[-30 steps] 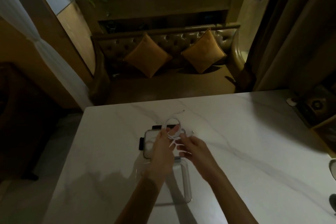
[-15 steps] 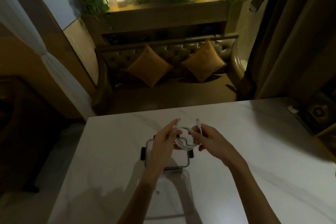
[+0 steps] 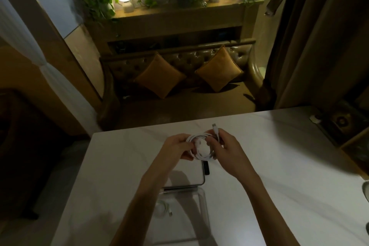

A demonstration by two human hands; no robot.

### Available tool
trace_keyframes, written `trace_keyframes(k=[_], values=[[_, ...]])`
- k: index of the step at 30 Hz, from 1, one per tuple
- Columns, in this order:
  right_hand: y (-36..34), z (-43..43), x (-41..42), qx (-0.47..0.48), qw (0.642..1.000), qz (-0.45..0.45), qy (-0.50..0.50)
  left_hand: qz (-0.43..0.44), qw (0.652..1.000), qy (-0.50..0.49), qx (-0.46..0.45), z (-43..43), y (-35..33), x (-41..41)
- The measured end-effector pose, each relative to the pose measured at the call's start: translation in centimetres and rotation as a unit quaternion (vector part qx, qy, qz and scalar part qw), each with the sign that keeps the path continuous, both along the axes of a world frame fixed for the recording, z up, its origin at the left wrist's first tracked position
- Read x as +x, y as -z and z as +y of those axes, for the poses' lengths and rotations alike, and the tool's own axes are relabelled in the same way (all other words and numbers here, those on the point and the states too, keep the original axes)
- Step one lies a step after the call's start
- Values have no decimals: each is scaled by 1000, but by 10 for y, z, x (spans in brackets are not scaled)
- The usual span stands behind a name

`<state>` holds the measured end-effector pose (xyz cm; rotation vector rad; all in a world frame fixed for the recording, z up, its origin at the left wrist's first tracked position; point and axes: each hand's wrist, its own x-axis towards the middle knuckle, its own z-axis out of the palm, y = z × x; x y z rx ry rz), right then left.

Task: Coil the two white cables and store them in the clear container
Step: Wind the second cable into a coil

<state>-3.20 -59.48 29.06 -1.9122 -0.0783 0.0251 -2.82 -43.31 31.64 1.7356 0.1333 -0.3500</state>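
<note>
Tightened up now: left hand [image 3: 175,149] and right hand [image 3: 227,151] both pinch the white cable [image 3: 201,157] coiled between them, clear container [image 3: 205,211] just below the grip, looks ready to drop in.

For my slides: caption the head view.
The left hand and right hand hold a coiled white cable over the table, clear container nearby.
</note>
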Motion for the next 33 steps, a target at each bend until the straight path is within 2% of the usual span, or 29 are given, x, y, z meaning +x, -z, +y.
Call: trace_keyframes(k=[7,11,13,15,18,21,23,25,28,30,33], values=[[2,7,-4,-15,999,3,36,68,982,-98,-148,-10,-4,-2],[10,19,-3,-44,993,1,109,101,934,-258,-226,-22,11,-2],[14,28,-3,-61,988,-9,140,79,922,-285,-249,-31,13,-9],[17,32,-2,-31,986,5,163,64,904,-297,-300,-35,14,-17],[16,32,2,73,977,60,192,80,885,-290,-357,-28,20,-22],[16,31,2,130,962,66,233,128,914,-193,-334,-24,24,-27],[13,30,0,136,960,54,240,131,936,-155,-287,-27,21,-31],[9,28,-2,134,966,37,216,85,956,-186,-208,-30,21,-30],[1,27,-10,143,977,33,154,-6,951,-258,-170,-27,17,-27],[-2,27,-16,130,984,36,112,-72,960,-246,-112,-24,16,-24],[-1,27,-22,114,989,23,90,-123,968,-214,-43,-25,14,-15]])
